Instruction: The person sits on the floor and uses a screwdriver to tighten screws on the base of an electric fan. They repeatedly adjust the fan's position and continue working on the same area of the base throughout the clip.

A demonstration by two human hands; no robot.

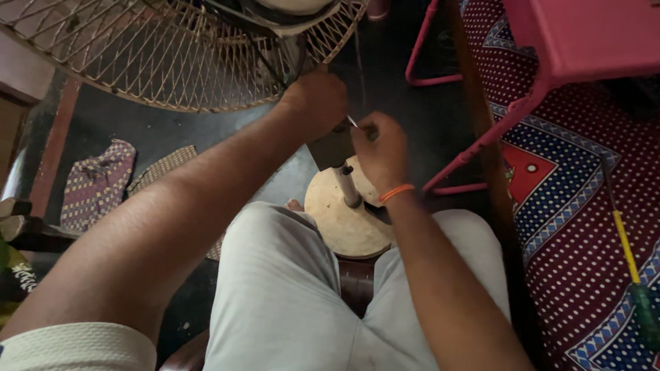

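From the head camera we look down on our knees and on a pedestal fan laid over on the dark floor (172, 130). Our left hand (317, 96) is closed around the neck of the fan, just below the wire guard (179, 55). Our right hand (380, 152) is pressed together in a pinch on a thin metal tool (352, 121), probably a small screwdriver, whose tip goes to the dark housing (330, 148) between both hands. Under them stand the grey pole (348, 187) and the round cream base (344, 223), which rests between our legs.

We think the thin tool can slip off the fastener, because its tip is small and half hidden, and then it may hit the left fingers, which are very near. The heavy guard is supported only by one hand; if this grip becomes loose, the fan can roll. A small loosened part could also drop on the dark floor and be difficult to find.
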